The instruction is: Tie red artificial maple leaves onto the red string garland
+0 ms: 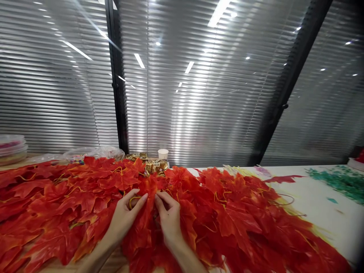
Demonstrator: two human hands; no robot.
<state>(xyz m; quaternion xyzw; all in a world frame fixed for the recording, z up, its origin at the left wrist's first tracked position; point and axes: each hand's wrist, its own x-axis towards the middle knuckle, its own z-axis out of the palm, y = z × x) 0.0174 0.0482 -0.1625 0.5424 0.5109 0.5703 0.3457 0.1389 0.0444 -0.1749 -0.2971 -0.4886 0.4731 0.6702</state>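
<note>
Between my two hands a red artificial maple leaf (149, 188) is held upright, just above a large heap of similar leaves. My left hand (127, 212) pinches its left edge between thumb and fingers, and a yellow stem loops by those fingers. On the other edge, my right hand (168, 214) is closed with thumb and forefinger on the same leaf. Red maple leaves (65, 204) with yellow stems spread out to the left, and another pile of red leaves (241, 216) lies to the right. The lower part of the held leaf merges with the leaves below.
Behind the leaves stand a white paper cup (163, 154) and gold-wrapped packets (156, 167). Stacked plastic tubs (13, 148) and clear plastic bags (106, 152) sit at the back left. Green petal-like pieces (341, 182) lie on the white table (321, 212). Window blinds (193, 94) rise behind.
</note>
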